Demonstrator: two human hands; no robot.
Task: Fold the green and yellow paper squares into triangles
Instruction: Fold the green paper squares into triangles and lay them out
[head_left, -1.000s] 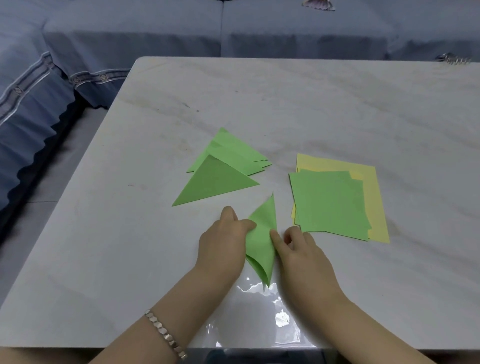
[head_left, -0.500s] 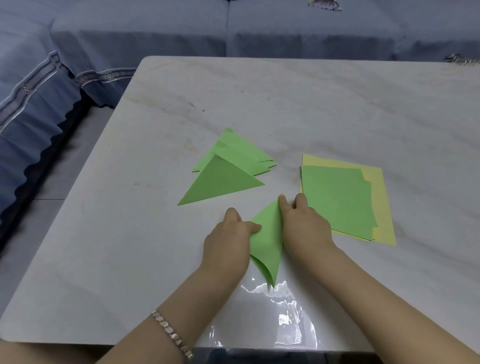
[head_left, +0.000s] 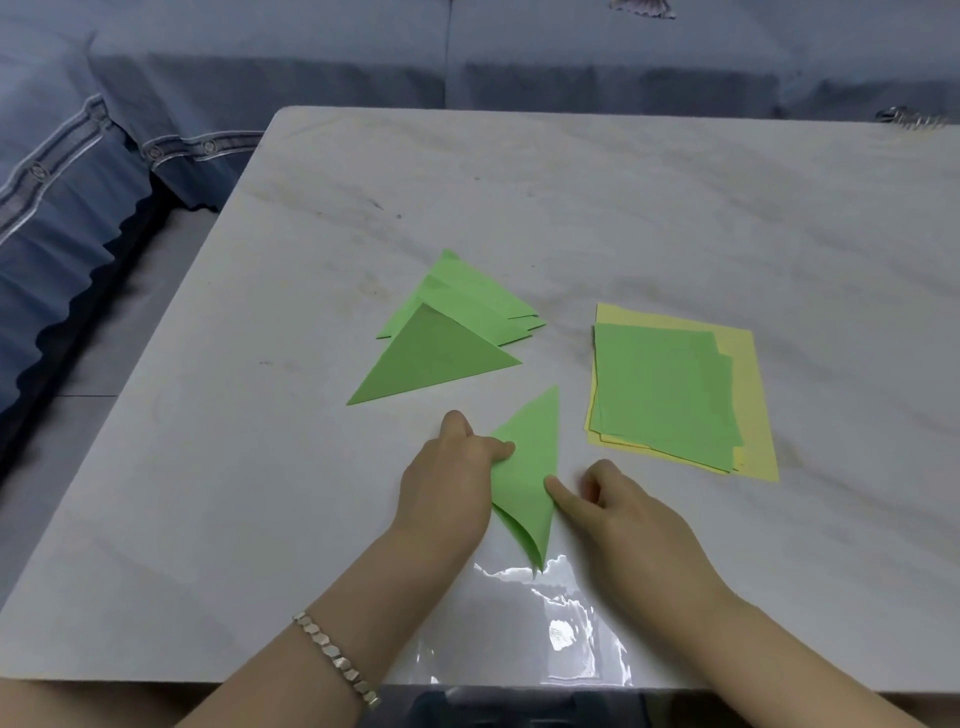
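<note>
table (head_left: 675, 218): white marble, one; shiny clear film (head_left: 550, 618) on its near edge
folding triangle (head_left: 530, 467): one green sheet, folded in half, lying on the table near the front edge between the two hands; long point faces the person, layers gape a little at that tip
left hand (head_left: 447, 478): back up, on the triangle's left edge; thumb (head_left: 501, 449) flat on top of the paper, pressing; forefinger stretched forward, off the sheet; other fingers hidden, can't tell
right hand (head_left: 618, 514): forefinger (head_left: 553, 486) straight, tip pressing the triangle's right edge; other fingers curled in, holding nothing
front triangle (head_left: 436, 358): one, green, flat, just behind the left hand, apart from the folding triangle
triangle stack (head_left: 467, 296): green, partly under the front triangle; at least three by the offset tips on its right, exact count unclear
green squares (head_left: 665, 389): unfolded stack to the right of the folding triangle, apart from it; several sheets slightly fanned, count unclear
yellow squares (head_left: 748, 405): under the green squares, showing at the far, right and near edges; at least two by the edges, count unclear
bracelet (head_left: 337, 660): one, silver links, left wrist
sofa (head_left: 311, 52): blue cover, behind and left of the table
</note>
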